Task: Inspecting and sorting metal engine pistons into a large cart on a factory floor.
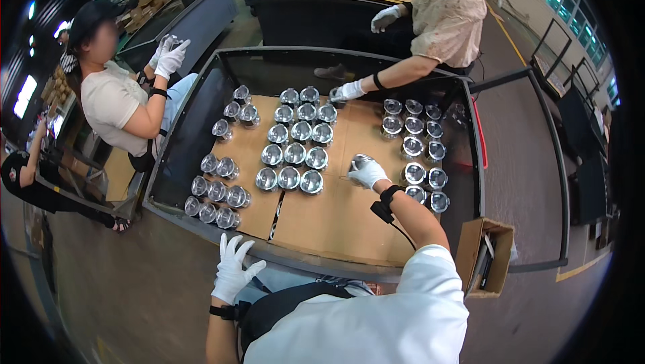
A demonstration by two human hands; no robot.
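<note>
Your right hand [367,174] gripped one clear glass cup [361,158], apparently not yet aligned, at the cardboard sheet [336,219]; rows of cups [295,154] already stood either side. Your left hand [232,273], fingers apart, held nothing.

Black bin [269,251] with clear round vessels [295,154] in rows. Gloved right hand [368,174] grasps a vessel [361,158] between centre and right edge; gloved left hand [235,271], fingers spread, at near edge; co-worker's hand [349,90] near far edge.

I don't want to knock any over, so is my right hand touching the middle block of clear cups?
Apart. The head view shows bare cardboard between your right hand and the middle block of clear cups.
</note>
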